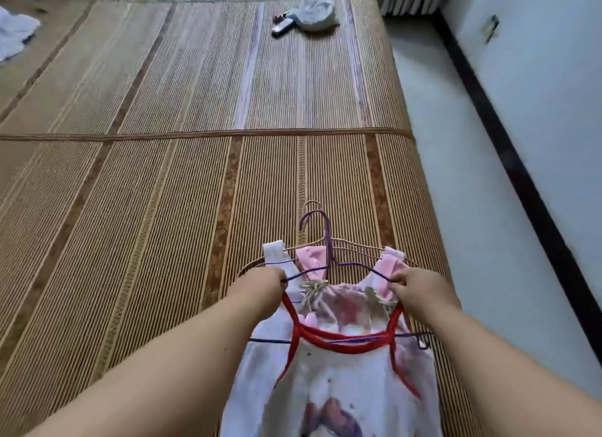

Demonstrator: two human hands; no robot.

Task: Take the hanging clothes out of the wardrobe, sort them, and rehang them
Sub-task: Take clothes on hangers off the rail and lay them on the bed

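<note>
Gripping the wire hangers (329,241) by both shoulders over the mat (163,208), left hand (265,285) and right hand (415,290) curl tight round them; tops (332,381) judged light, limp, slip-prone.

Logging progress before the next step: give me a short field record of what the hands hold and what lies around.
left hand: grips the bundle's left shoulder, at red strap and purple wire
right hand: grips the right shoulder
bundle: white top with red trim in front, pink garment behind
hangers: purple hanger, tan wire hanger, hooks pointing away
surface: woven mat
far end: grey cloth, small device beside it
far left: white cloth
</note>
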